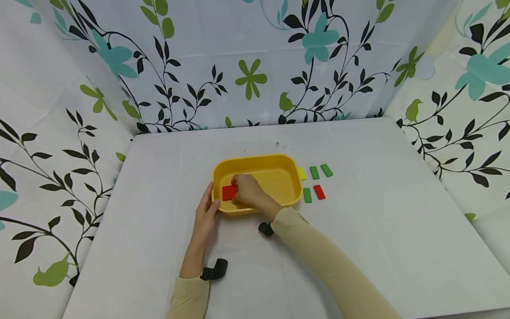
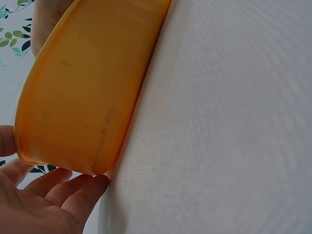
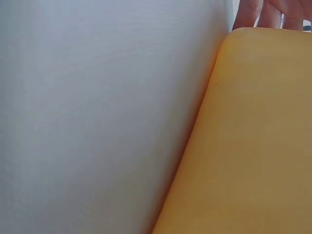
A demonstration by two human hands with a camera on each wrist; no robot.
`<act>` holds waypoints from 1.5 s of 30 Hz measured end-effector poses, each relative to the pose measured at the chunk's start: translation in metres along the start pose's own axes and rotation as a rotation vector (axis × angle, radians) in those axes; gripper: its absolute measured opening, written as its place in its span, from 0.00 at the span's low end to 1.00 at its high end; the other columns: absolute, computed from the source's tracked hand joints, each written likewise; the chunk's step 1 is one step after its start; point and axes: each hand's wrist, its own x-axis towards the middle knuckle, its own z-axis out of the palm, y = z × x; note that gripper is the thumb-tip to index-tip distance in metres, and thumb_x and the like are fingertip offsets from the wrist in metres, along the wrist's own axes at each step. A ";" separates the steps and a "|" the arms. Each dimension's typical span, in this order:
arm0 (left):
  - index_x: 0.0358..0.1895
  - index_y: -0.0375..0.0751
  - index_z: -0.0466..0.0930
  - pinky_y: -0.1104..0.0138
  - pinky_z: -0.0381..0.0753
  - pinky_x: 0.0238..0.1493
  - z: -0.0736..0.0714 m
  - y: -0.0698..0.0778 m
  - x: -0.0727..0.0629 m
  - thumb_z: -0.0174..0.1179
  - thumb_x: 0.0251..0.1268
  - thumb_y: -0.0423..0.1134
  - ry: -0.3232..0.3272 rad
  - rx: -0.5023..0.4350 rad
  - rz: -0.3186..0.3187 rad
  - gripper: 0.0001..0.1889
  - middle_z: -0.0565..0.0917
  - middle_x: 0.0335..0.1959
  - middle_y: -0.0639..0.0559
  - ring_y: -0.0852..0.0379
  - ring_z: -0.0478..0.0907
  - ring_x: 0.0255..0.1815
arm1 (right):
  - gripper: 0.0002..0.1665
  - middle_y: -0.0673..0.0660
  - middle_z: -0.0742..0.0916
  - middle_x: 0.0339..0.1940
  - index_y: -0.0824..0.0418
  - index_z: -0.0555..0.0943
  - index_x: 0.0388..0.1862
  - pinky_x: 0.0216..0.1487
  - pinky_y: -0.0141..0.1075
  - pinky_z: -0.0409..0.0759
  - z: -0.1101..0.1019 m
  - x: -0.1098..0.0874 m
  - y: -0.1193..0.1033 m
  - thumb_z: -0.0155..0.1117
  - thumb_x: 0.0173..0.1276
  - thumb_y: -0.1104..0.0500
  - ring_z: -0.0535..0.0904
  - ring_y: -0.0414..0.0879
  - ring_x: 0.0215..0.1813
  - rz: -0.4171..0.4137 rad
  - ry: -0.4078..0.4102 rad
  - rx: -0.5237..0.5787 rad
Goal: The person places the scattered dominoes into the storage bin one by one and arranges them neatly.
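A yellow tray (image 1: 259, 159) with rounded corners sits on the white table. My left hand (image 1: 205, 212) holds its left end; in the left wrist view the fingers (image 2: 87, 197) lie against the tray's outer wall, with a thumb at the rim. Inside the tray, my right hand (image 1: 252, 193) reaches over the near wall toward the left end. Its thumb and forefinger pinch at the right side of a flat red piece (image 1: 228, 193) on the tray floor, partly covering it. The right wrist view shows only the outside wall (image 3: 263, 122), with left fingers (image 3: 248, 13) at its far end.
Right of the tray lie several green tiles (image 1: 326, 170), a red tile (image 1: 319, 192) and a yellow tile (image 1: 302, 173) right against the tray's wall. Small dark specks (image 1: 277, 144) mark the table behind the tray. A patterned curtain (image 1: 255, 53) hangs around the back and sides.
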 end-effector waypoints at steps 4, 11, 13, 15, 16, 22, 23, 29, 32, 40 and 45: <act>0.79 0.56 0.49 0.58 0.57 0.76 0.001 0.000 0.000 0.42 0.79 0.36 -0.001 0.005 -0.011 0.29 0.49 0.81 0.57 0.56 0.46 0.81 | 0.31 0.55 0.83 0.35 0.64 0.79 0.56 0.37 0.31 0.77 -0.007 -0.006 0.004 0.76 0.51 0.64 0.75 0.47 0.37 0.005 -0.002 0.117; 0.79 0.58 0.49 0.60 0.58 0.76 0.002 0.001 -0.001 0.42 0.79 0.38 -0.005 0.014 -0.017 0.29 0.49 0.80 0.60 0.58 0.46 0.80 | 0.30 0.55 0.82 0.38 0.62 0.78 0.60 0.41 0.31 0.79 -0.047 -0.032 0.008 0.75 0.57 0.61 0.77 0.47 0.38 -0.041 0.030 0.238; 0.79 0.58 0.49 0.60 0.57 0.77 0.002 0.001 -0.001 0.42 0.79 0.38 -0.002 0.012 -0.016 0.29 0.49 0.80 0.61 0.59 0.46 0.80 | 0.30 0.56 0.83 0.40 0.62 0.78 0.60 0.44 0.32 0.80 -0.061 -0.043 0.010 0.75 0.57 0.61 0.78 0.47 0.39 -0.057 0.045 0.262; 0.79 0.59 0.49 0.61 0.57 0.77 0.003 0.002 -0.002 0.42 0.79 0.38 0.001 0.009 -0.017 0.29 0.49 0.80 0.61 0.60 0.46 0.80 | 0.29 0.57 0.84 0.41 0.61 0.78 0.59 0.46 0.33 0.81 -0.074 -0.053 0.015 0.75 0.58 0.61 0.79 0.46 0.40 -0.075 0.065 0.262; 0.79 0.59 0.49 0.61 0.57 0.77 0.002 0.002 -0.002 0.42 0.79 0.38 0.001 0.009 -0.016 0.29 0.49 0.80 0.62 0.60 0.46 0.80 | 0.29 0.57 0.84 0.41 0.61 0.78 0.59 0.46 0.33 0.80 -0.080 -0.058 0.019 0.75 0.58 0.61 0.79 0.46 0.40 -0.081 0.075 0.267; 0.79 0.59 0.48 0.62 0.57 0.77 0.002 0.003 -0.002 0.41 0.79 0.38 -0.005 0.002 -0.006 0.29 0.48 0.80 0.62 0.61 0.45 0.80 | 0.28 0.58 0.85 0.41 0.64 0.79 0.57 0.43 0.34 0.81 -0.114 -0.083 0.054 0.75 0.57 0.63 0.80 0.48 0.41 -0.136 0.164 0.253; 0.79 0.59 0.48 0.62 0.57 0.77 0.002 0.003 -0.002 0.41 0.79 0.38 -0.005 0.001 -0.004 0.29 0.48 0.80 0.62 0.61 0.45 0.80 | 0.28 0.59 0.85 0.42 0.64 0.79 0.57 0.42 0.35 0.81 -0.119 -0.086 0.061 0.75 0.57 0.63 0.81 0.49 0.41 -0.139 0.177 0.245; 0.79 0.58 0.49 0.62 0.56 0.77 0.003 0.002 -0.001 0.41 0.79 0.37 -0.004 -0.012 0.003 0.29 0.49 0.80 0.62 0.61 0.45 0.80 | 0.30 0.64 0.83 0.50 0.63 0.77 0.62 0.46 0.39 0.83 -0.141 -0.095 0.110 0.73 0.59 0.61 0.78 0.53 0.48 -0.012 0.164 0.193; 0.79 0.58 0.49 0.62 0.56 0.77 0.003 0.002 -0.001 0.41 0.79 0.37 -0.005 -0.016 0.004 0.29 0.49 0.80 0.63 0.62 0.45 0.80 | 0.31 0.64 0.82 0.53 0.62 0.75 0.64 0.48 0.41 0.83 -0.144 -0.097 0.133 0.72 0.61 0.61 0.78 0.54 0.49 0.052 0.135 0.164; 0.79 0.57 0.49 0.62 0.56 0.77 0.004 0.002 0.000 0.41 0.79 0.37 0.006 -0.011 0.003 0.29 0.49 0.80 0.62 0.61 0.45 0.80 | 0.36 0.67 0.80 0.54 0.65 0.72 0.66 0.45 0.39 0.83 -0.137 -0.097 0.177 0.71 0.58 0.64 0.78 0.54 0.47 0.132 0.032 0.146; 0.79 0.57 0.49 0.62 0.56 0.77 0.004 0.002 -0.001 0.41 0.79 0.37 0.005 -0.014 0.005 0.29 0.49 0.80 0.61 0.61 0.45 0.80 | 0.37 0.68 0.80 0.54 0.66 0.73 0.64 0.44 0.38 0.83 -0.129 -0.096 0.189 0.74 0.54 0.65 0.78 0.54 0.46 0.149 -0.009 0.129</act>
